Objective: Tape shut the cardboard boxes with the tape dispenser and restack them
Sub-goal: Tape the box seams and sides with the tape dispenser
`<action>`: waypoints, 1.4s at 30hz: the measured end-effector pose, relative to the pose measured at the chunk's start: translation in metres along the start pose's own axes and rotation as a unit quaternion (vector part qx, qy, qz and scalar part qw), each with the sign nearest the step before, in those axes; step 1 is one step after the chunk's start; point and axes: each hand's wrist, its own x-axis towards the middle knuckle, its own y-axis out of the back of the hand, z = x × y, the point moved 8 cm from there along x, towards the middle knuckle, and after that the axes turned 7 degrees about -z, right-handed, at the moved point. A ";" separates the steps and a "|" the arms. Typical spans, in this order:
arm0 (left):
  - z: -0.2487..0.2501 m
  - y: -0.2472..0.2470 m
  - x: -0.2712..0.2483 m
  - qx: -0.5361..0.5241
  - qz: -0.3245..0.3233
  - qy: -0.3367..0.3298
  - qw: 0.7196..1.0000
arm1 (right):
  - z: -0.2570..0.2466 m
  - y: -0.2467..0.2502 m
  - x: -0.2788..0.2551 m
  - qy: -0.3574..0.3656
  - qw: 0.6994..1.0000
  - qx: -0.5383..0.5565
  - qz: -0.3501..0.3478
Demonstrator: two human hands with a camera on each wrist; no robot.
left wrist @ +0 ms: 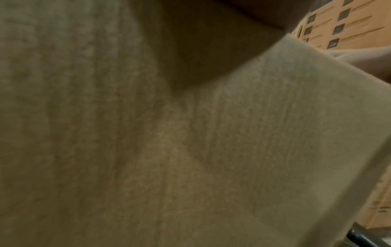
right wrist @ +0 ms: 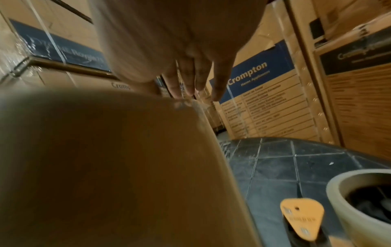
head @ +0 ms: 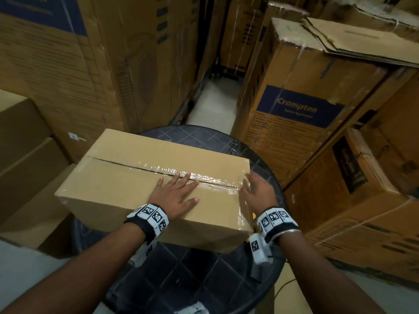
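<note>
A plain cardboard box (head: 127, 175) lies on a dark round table (head: 204, 277). Clear tape (head: 199, 175) runs along its top seam and down the right end. My left hand (head: 176, 193) lies flat on the lid, fingers spread, fingertips at the taped seam. My right hand (head: 256, 189) is at the box's right top edge with straight fingers (right wrist: 190, 83) over the tape end; it looks blurred. The tape dispenser (right wrist: 302, 219), with an orange blade guard and a roll (right wrist: 363, 203), sits on the table to the right of the box. The left wrist view shows only blurred cardboard (left wrist: 232, 133).
Tall printed cartons (head: 294, 114) stand close on the right, and more cartons (head: 68, 71) on the left and behind. Plain boxes (head: 25, 141) are stacked at the left. A narrow strip of pale floor (head: 210, 103) runs between the stacks.
</note>
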 end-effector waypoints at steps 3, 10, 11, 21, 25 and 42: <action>-0.001 -0.001 0.001 0.001 0.000 0.005 1.000 | 0.005 -0.015 0.022 0.001 0.997 0.009 -0.071; -0.002 0.000 0.002 -0.002 -0.009 0.017 1.000 | 0.030 -0.023 0.044 0.019 0.984 0.146 -0.100; -0.002 0.000 0.002 -0.001 -0.009 0.018 1.000 | 0.033 -0.018 0.047 0.006 0.982 0.162 -0.101; -0.002 0.001 0.000 0.011 -0.002 0.032 0.999 | 0.042 0.001 0.096 -0.042 0.973 0.183 -0.134; -0.003 -0.001 0.001 0.003 0.002 0.038 0.999 | 0.041 -0.007 0.103 -0.015 0.971 0.202 -0.123; -0.001 0.002 0.000 0.010 -0.013 0.060 0.998 | 0.057 0.007 0.090 -0.042 0.982 0.182 -0.018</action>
